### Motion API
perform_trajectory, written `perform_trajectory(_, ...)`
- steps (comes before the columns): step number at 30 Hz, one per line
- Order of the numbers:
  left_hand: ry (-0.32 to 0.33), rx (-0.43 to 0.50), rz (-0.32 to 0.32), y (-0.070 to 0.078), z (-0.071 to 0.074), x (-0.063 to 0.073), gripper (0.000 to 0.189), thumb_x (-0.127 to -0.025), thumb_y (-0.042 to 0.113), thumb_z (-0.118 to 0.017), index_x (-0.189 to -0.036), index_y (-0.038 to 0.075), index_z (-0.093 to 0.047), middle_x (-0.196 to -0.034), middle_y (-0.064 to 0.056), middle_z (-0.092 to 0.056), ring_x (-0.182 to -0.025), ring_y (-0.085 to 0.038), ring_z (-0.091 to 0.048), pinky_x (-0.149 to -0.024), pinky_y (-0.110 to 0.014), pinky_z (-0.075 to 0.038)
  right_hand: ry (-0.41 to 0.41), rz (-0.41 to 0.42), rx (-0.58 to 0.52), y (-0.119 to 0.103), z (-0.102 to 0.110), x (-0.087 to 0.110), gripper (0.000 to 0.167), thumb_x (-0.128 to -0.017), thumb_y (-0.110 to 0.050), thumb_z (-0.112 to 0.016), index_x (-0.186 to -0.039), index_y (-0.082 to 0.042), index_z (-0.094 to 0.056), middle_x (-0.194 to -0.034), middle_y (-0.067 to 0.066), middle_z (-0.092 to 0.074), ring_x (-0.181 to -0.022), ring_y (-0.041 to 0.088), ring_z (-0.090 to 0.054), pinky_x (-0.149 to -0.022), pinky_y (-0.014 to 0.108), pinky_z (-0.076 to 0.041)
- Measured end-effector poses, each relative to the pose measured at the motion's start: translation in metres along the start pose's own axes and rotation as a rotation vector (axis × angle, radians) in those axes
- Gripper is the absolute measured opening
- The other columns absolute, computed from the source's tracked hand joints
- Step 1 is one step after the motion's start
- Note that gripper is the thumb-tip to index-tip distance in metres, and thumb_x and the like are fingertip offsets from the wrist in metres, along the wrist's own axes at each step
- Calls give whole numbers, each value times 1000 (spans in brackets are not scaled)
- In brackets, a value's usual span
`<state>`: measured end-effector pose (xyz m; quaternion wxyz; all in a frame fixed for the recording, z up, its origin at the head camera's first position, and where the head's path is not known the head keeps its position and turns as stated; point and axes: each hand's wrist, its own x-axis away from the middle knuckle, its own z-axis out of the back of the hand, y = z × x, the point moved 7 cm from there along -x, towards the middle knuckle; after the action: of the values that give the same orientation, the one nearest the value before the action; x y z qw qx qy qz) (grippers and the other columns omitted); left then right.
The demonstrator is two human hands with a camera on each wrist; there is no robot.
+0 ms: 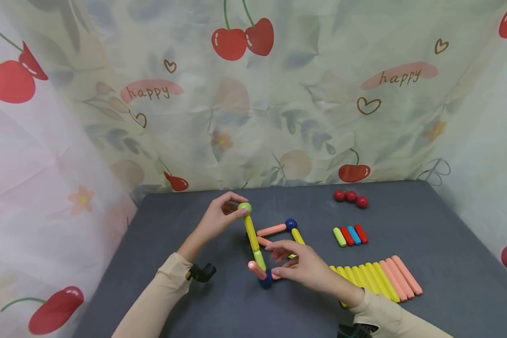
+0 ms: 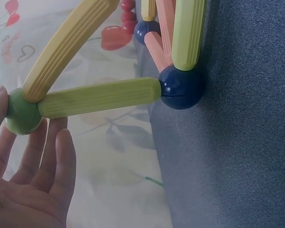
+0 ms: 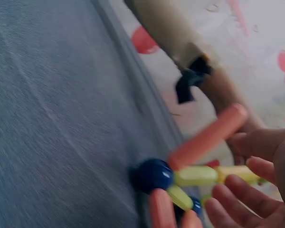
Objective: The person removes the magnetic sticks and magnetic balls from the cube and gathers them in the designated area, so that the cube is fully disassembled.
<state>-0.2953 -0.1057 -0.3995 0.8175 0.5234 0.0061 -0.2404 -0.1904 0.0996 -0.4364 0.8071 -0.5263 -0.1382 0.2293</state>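
Note:
My left hand (image 1: pixel 210 219) pinches a green ball (image 1: pixel 245 207) between thumb and fingers, raised above the table. From that ball a yellow stick (image 1: pixel 251 233) and a green stick (image 2: pixel 102 98) slope away in a frame of sticks and balls. The left wrist view has the green stick meeting a dark blue ball (image 2: pixel 182 87). Near the front blue ball (image 1: pixel 265 280), a pink stick (image 1: pixel 257 270) juts up with one end free. My right hand (image 1: pixel 306 266) hovers beside this corner, fingers loosely bent and apart; nothing shows in its grasp in the right wrist view.
To the right lies a row of yellow sticks (image 1: pixel 365 281) and pink sticks (image 1: pixel 401 277). Several short sticks (image 1: pixel 349 235), green, red and blue, lie behind them. Three red balls (image 1: pixel 351 196) sit near the back edge of the dark grey table (image 1: pixel 219 310). A patterned curtain surrounds it.

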Motion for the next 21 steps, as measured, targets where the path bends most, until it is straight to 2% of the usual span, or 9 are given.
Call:
perform_trajectory(3, -9, 3, 1, -1, 0, 0, 27, -94, 26, -69, -117, 14, -65, -113, -7, -67, -92, -16, -69, -80, -29, -58, 12, 22, -23, -2, -8, -2, 48, -89, -26, -75, -134, -18, -59, -125, 14, -63, -109, 27, -63, -84, 25, -57)
perform_trajectory(7, -5, 3, -4, 0, 2, 0, 28, -94, 26, -69, -118, 12, -65, -113, -8, -67, -92, -16, -69, -80, -29, -58, 28, 10, -58, -2, -8, -4, 45, -89, -26, -75, -131, -16, -61, -120, 14, -64, -107, 27, -63, -83, 23, -56)
perform_trajectory(12, 8, 3, -13, 1, 3, 0, 25, -93, 25, -70, -116, 16, -65, -113, -9, -67, -92, -17, -69, -80, -29, -58, -34, 29, -148, -5, -15, -7, 46, -90, -24, -74, -133, -15, -60, -121, 19, -64, -109, 35, -64, -86, 26, -57)
perform_trajectory(15, 1, 9, -9, -1, 1, -2, 25, -93, 25, -70, -116, 16, -65, -114, -8, -67, -92, -17, -69, -80, -29, -58, -48, 51, -140, -5, -23, -9, 46, -89, -25, -74, -132, -15, -61, -123, 17, -65, -108, 34, -67, -87, 26, -57)
perform_trajectory(18, -9, 16, -6, -2, -2, -4, 26, -93, 25, -69, -117, 16, -65, -114, -8, -66, -92, -17, -69, -81, -30, -58, -31, 54, -117, -2, -29, -11, 44, -89, -24, -75, -131, -15, -63, -141, 14, -57, -107, 27, -68, -84, 23, -57)
perform_trajectory(21, -14, 18, -3, -3, -4, -4, 25, -93, 25, -69, -116, 16, -65, -114, -7, -66, -92, -17, -69, -81, -30, -58, -17, 47, -136, 3, -33, -12, 42, -88, -22, -75, -128, -13, -65, -156, 13, -42, -105, 21, -67, -80, 22, -57)
